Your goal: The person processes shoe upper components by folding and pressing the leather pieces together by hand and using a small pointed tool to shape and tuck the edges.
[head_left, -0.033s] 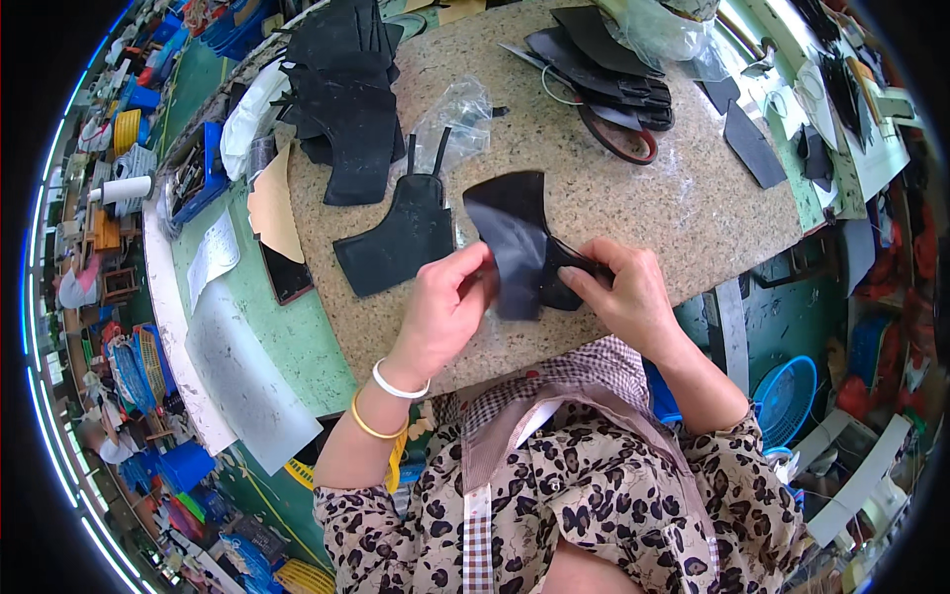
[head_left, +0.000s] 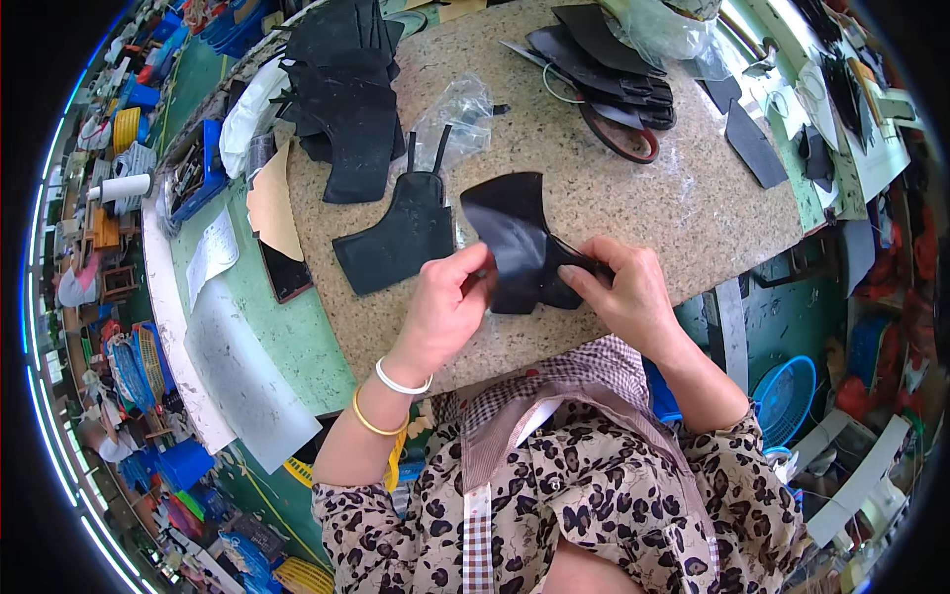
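Between my hands, just above the speckled table, is a black leather piece [head_left: 517, 238] with a flared, shiny panel. My right hand [head_left: 614, 282] pinches its narrow strap end between thumb and fingers. At the panel's left edge, my left hand [head_left: 460, 287] has its thumb and fingers closed on the rim; the fingertips are partly hidden. To the left lies a similar flat black leather piece [head_left: 396, 238] with two thin straps pointing away from me. Beyond it sits a crumpled clear plastic bag [head_left: 460, 114].
A pile of black cut pieces [head_left: 346, 109] lies at the far left of the stone tabletop [head_left: 712, 223]. Stacked black pieces [head_left: 604, 74] and a red-edged loop stand far right. A blue tray [head_left: 206, 168], papers and a blue basket [head_left: 787, 396] surround the table.
The leather piece's lower panel, smeared by motion before, is now sharp and bent slightly upward. Both hands keep their grip in nearly the same place.
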A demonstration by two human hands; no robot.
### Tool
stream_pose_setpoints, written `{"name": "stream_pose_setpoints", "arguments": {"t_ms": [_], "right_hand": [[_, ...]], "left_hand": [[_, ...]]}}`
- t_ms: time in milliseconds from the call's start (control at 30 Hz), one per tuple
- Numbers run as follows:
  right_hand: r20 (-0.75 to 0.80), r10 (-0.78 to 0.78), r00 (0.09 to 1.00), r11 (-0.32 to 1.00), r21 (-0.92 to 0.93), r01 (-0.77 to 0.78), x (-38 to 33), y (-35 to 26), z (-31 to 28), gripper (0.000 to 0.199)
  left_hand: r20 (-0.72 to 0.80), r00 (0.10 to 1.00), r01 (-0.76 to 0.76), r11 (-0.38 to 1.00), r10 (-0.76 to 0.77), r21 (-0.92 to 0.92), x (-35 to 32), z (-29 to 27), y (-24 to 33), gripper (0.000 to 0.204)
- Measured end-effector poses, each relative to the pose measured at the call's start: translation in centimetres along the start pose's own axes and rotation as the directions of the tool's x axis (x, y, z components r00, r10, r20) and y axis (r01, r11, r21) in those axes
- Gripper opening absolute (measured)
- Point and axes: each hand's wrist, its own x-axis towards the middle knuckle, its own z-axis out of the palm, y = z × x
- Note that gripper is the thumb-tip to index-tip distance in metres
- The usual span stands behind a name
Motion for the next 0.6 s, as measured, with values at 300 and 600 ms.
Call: {"name": "stream_pose_setpoints", "arguments": {"t_ms": [300,600], "right_hand": [[0.071,0.077,0.994,0.997,0.007,-0.078,0.6,-0.1,-0.4,0.018],[0.051,0.026,0.998,1.0,0.017,-0.027,0.9,0.0,-0.1,0.018]], "left_hand": [[-0.118,0.981,-0.15,0.988,0.154,0.044,1.3,1.9,1.3,0.02],[-0.217,0.951,-0.193,0.97,0.222,0.144,1.3,2.8,1.2,0.022]]}}
